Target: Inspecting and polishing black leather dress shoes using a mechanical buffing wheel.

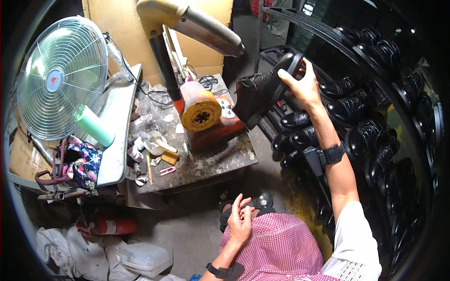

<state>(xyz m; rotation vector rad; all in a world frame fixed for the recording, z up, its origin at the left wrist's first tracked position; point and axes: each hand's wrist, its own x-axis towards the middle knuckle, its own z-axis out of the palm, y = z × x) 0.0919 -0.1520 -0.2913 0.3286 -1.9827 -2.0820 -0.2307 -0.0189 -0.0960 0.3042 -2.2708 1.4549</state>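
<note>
Nearest the lens, at the lower middle of the frame, the left hand (240, 220) rests on a pink checked apron (276, 248) over the lap, fingers loosely curled and holding nothing; a dark strap circles its wrist. The right hand (300, 84) is raised in the upper middle of the frame, fingers and thumb clamped on the sole end of a black boot (260, 93), which hangs tilted between the rack (300, 21) and the machine (206, 112); the boot appears to touch neither. To my eye the grip sits far out at the sole, so the shaft could swing; a hold nearer the middle, or the free hand brought up under the shaft, would steady it; the boot should be kept off the neighbouring black shoes (347, 112), whose gloss would mark easily. Further out, the stained tabletop (220, 161) carries the orange machine with its yellow disc, amid small tubes and scraps; a green fan (61, 77) stands at the upper left; a red extinguisher (108, 225) lies on the floor at the lower left.
</note>
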